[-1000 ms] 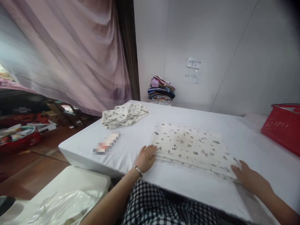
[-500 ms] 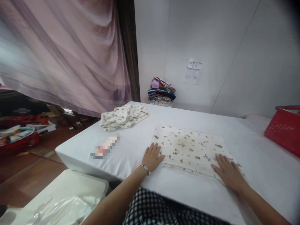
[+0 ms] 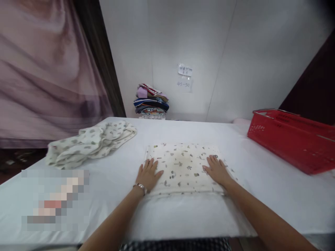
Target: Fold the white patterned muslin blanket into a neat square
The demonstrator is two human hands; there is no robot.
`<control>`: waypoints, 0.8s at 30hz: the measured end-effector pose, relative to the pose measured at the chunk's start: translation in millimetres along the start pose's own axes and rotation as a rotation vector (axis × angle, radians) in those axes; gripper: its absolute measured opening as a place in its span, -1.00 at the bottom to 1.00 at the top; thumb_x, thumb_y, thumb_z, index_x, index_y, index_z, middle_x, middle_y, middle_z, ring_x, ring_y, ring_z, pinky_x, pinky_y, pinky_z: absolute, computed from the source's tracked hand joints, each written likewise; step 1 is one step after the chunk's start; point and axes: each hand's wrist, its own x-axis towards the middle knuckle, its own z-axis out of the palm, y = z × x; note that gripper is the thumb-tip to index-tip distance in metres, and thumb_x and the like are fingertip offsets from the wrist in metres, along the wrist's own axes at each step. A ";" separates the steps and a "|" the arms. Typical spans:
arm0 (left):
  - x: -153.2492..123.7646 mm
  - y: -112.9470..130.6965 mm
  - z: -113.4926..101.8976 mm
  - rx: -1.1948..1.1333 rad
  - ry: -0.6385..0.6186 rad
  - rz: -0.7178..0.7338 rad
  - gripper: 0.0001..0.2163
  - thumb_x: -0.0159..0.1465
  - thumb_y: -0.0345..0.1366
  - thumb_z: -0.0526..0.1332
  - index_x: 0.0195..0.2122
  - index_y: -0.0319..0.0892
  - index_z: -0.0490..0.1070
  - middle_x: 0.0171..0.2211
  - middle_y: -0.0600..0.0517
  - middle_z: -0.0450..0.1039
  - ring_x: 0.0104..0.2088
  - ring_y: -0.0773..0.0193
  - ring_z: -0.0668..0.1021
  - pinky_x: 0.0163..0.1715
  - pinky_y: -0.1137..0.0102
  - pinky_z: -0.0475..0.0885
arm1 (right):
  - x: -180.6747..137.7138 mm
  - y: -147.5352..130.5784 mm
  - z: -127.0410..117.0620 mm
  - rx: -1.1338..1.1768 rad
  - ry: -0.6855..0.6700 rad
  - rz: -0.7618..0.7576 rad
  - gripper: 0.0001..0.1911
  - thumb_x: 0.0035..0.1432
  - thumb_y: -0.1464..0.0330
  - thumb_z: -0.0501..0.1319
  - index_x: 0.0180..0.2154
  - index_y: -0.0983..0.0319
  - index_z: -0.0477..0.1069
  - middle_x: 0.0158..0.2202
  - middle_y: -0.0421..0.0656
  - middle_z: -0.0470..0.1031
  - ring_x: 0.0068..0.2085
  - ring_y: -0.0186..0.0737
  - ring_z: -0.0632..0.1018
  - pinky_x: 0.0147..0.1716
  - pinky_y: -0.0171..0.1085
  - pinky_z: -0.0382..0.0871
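A folded cream cloth (image 3: 180, 167) with small printed plants and shapes lies flat on the white-covered table (image 3: 193, 216) in front of me. Its kind of item does not show. My left hand (image 3: 149, 174) rests on its left edge, fingers spread, a silver bracelet at the wrist. On the right part of the cloth lies my right hand (image 3: 217, 169), palm down with fingers outstretched. A rumpled cloth (image 3: 91, 141) with a similar print is heaped farther left. Nearer, a blurred-out item (image 3: 57, 200) lies on the table.
A red plastic basket (image 3: 290, 143) stands at the right. Against the wall at the back is a stack of folded fabrics (image 3: 151, 101), left of two paper signs (image 3: 184, 76). A pink curtain (image 3: 52, 69) hangs at the left.
My view has turned right, bringing more of the red basket in. My right hand has slid inward and up along the cloth's right side; my left hand stays at the left edge.
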 end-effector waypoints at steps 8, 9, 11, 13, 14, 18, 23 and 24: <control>26.1 9.9 -27.4 0.022 0.050 -0.047 -0.45 0.24 0.04 -0.10 0.17 -0.12 0.17 0.27 -0.06 -0.05 0.26 0.04 -0.01 0.17 -0.01 -0.11 | 28.8 2.5 -15.9 0.070 -0.004 -0.009 -0.24 0.19 -0.04 -0.26 0.25 0.30 -0.07 0.31 -0.03 -0.20 0.29 -0.08 -0.16 0.20 -0.05 -0.30; 36.7 12.3 -31.9 0.041 0.090 -0.024 -0.45 0.24 0.04 -0.10 0.17 -0.13 0.17 0.27 -0.06 -0.07 0.27 0.05 -0.03 0.18 0.02 -0.12 | 38.1 4.3 -19.9 0.060 0.017 -0.021 -0.25 0.19 -0.03 -0.25 0.25 0.31 -0.07 0.31 -0.02 -0.21 0.29 -0.07 -0.18 0.20 -0.05 -0.31; 58.8 13.4 -34.6 0.065 0.130 0.015 -0.44 0.24 0.03 -0.09 0.18 -0.16 0.15 0.28 -0.07 -0.09 0.27 0.05 -0.05 0.19 0.05 -0.15 | 56.8 12.0 -23.9 0.038 0.031 -0.008 -0.26 0.20 -0.01 -0.21 0.24 0.33 -0.06 0.31 -0.01 -0.22 0.29 -0.07 -0.17 0.20 -0.04 -0.32; 77.0 8.6 -28.1 0.052 0.096 0.005 -0.42 0.23 0.04 -0.10 0.20 -0.17 0.12 0.28 -0.09 -0.08 0.27 0.03 -0.04 0.19 0.04 -0.12 | 71.6 22.8 -21.9 0.040 0.017 0.044 -0.27 0.20 0.00 -0.20 0.24 0.34 -0.05 0.31 -0.01 -0.20 0.29 -0.08 -0.16 0.19 -0.02 -0.29; 83.4 4.6 -22.5 0.039 0.068 -0.009 -0.40 0.22 0.05 -0.11 0.21 -0.18 0.11 0.28 -0.09 -0.08 0.27 0.03 -0.03 0.18 0.03 -0.10 | 76.7 28.2 -19.2 0.048 0.013 0.066 -0.27 0.20 0.00 -0.20 0.23 0.34 -0.05 0.31 -0.02 -0.19 0.29 -0.08 -0.16 0.19 -0.02 -0.26; 91.9 -10.7 -1.6 0.014 0.027 -0.032 -0.35 0.22 0.10 -0.15 0.24 -0.19 0.03 0.29 -0.07 -0.14 0.27 0.03 -0.06 0.18 0.04 -0.09 | 82.7 41.3 -7.7 0.084 0.022 0.055 -0.25 0.19 -0.04 -0.25 0.24 0.31 -0.08 0.31 -0.05 -0.21 0.29 -0.08 -0.18 0.18 -0.03 -0.19; 89.5 -14.1 2.0 -0.004 0.031 -0.038 -0.36 0.22 0.11 -0.15 0.24 -0.16 0.01 0.30 -0.04 -0.16 0.27 0.05 -0.07 0.18 0.03 -0.11 | 81.3 40.9 -2.8 0.094 0.042 0.051 -0.25 0.19 -0.04 -0.23 0.24 0.31 -0.05 0.31 -0.03 -0.18 0.29 -0.08 -0.16 0.18 -0.05 -0.15; 89.1 -13.9 1.1 -0.020 0.034 -0.038 -0.37 0.22 0.10 -0.13 0.23 -0.15 0.03 0.29 -0.04 -0.15 0.27 0.06 -0.07 0.18 0.03 -0.10 | 81.6 40.1 -2.4 0.100 0.053 0.050 -0.26 0.19 -0.02 -0.21 0.23 0.32 -0.04 0.30 -0.02 -0.17 0.29 -0.08 -0.15 0.18 -0.05 -0.14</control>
